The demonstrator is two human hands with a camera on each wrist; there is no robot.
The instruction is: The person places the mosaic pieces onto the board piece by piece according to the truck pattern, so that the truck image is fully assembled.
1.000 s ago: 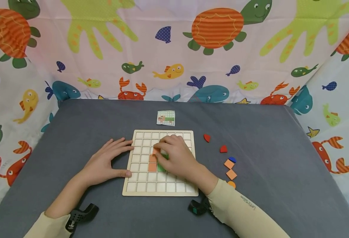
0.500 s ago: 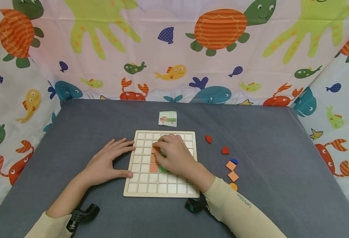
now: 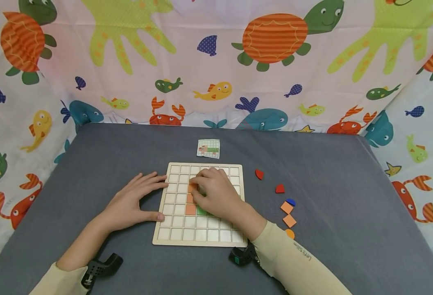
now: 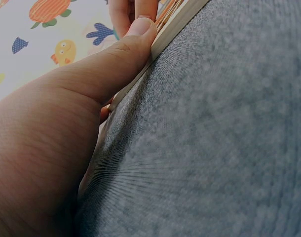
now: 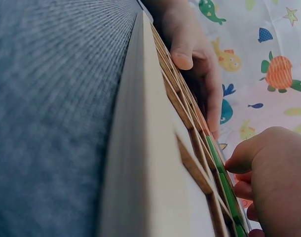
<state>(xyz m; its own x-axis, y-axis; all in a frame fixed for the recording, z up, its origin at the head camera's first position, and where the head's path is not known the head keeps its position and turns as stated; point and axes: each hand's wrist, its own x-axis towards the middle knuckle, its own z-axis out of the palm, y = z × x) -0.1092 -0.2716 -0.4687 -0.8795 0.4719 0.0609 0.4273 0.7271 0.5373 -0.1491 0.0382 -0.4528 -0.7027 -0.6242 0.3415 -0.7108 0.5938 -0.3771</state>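
Note:
A square wooden grid board (image 3: pixel 199 245) lies on the grey cloth. My left hand (image 3: pixel 129 200) rests at its left side with spread fingers; in the left wrist view the thumb (image 4: pixel 135 37) lies on the board's edge. Over the middle of the grid, my right hand (image 3: pixel 218 194) has curled fingers, with thumb and forefinger at an orange square tile (image 3: pixel 192 187) in a cell. Below it sits a salmon tile (image 3: pixel 191 209) beside a green tile (image 3: pixel 202 211). The right hand hides other cells. Green tiles (image 5: pixel 228 197) show in the right wrist view.
Behind the board lies a small pattern card (image 3: pixel 208 148). To its right are red pieces (image 3: pixel 259 174), a blue piece (image 3: pixel 291 202), two orange squares (image 3: pixel 289 221) and an orange round piece (image 3: pixel 290 234), partly behind the right sleeve. A printed curtain (image 3: pixel 135 82) borders the table.
The head view has shifted slightly. Both hands keep nearly the same places on the board, the right fingers still at the orange tile.

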